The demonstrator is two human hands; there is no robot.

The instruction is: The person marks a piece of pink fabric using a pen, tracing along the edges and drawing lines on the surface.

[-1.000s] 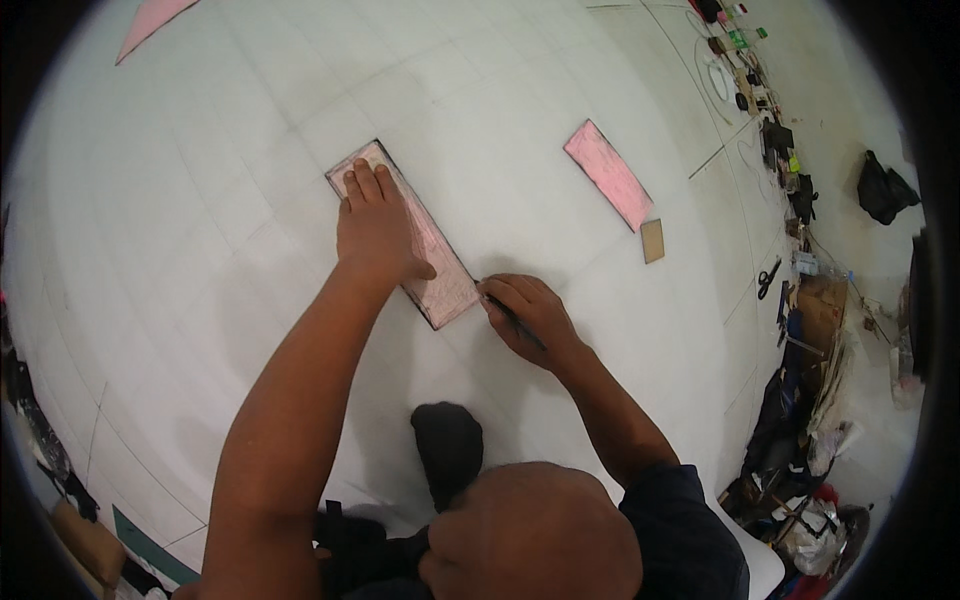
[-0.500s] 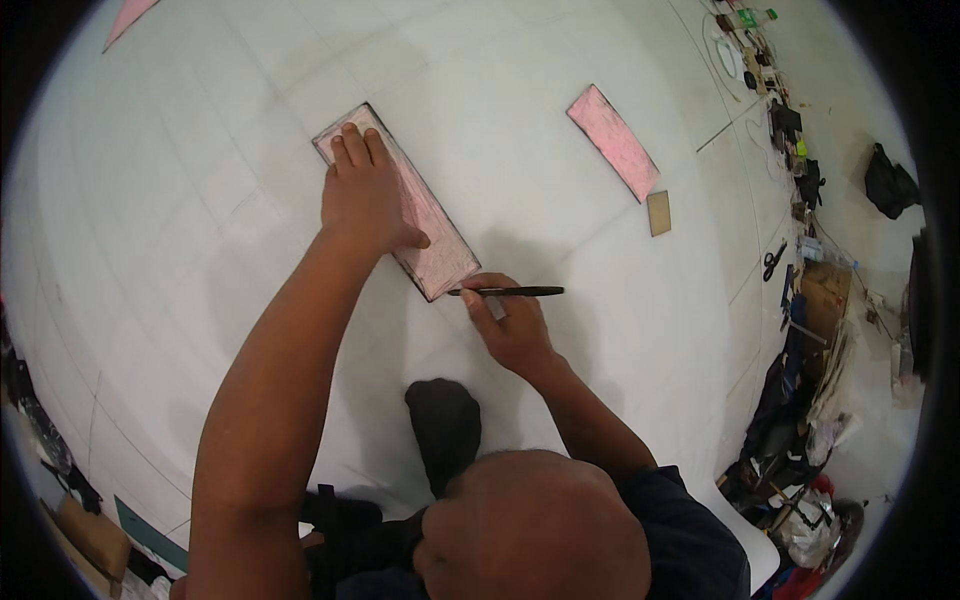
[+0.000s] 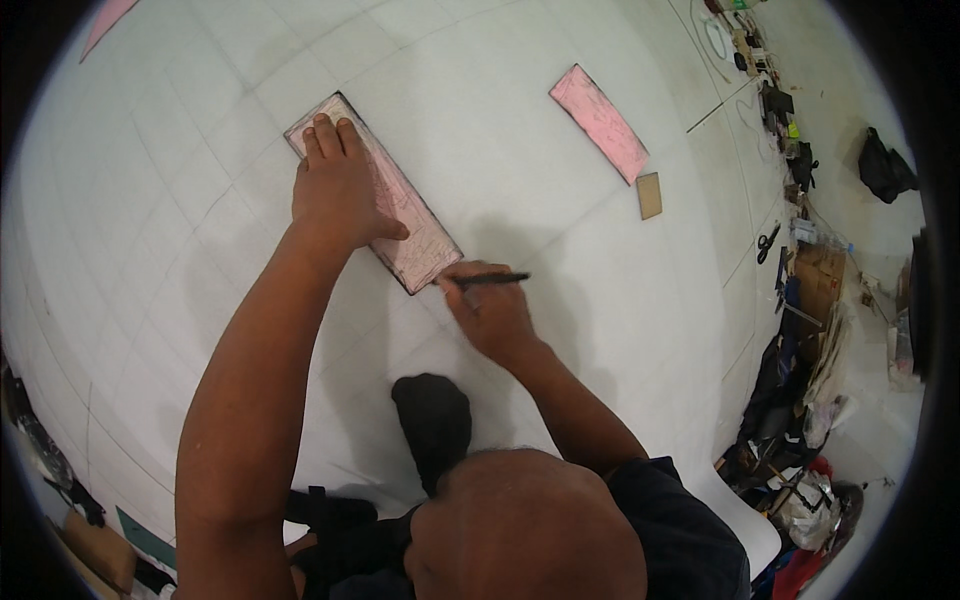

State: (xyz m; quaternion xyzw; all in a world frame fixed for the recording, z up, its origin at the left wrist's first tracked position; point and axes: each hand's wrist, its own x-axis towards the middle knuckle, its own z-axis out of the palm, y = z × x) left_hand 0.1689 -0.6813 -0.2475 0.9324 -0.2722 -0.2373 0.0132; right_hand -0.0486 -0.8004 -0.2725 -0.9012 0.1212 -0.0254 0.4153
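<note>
A long pink rectangular piece with dark edges lies slantwise on a white sheet-like surface. My left hand rests flat on its far half, fingers stretched out and thumb spread toward the near half. At the piece's near short end, my right hand pinches a black pen. The pen's tip is at that end's edge, partly hidden by my fingers. To the right and farther off lies a shorter pink strip, with a small tan rectangle by its near end.
Part of another pink piece shows at the far left. A dark-socked foot is on the surface close to me. Along the right side are scissors, cardboard, a black bag and mixed clutter.
The whole view has shifted, so everything appears slightly farther left and up. My left hand keeps its place on the pink piece. The pen is tilted a little differently at the same end.
</note>
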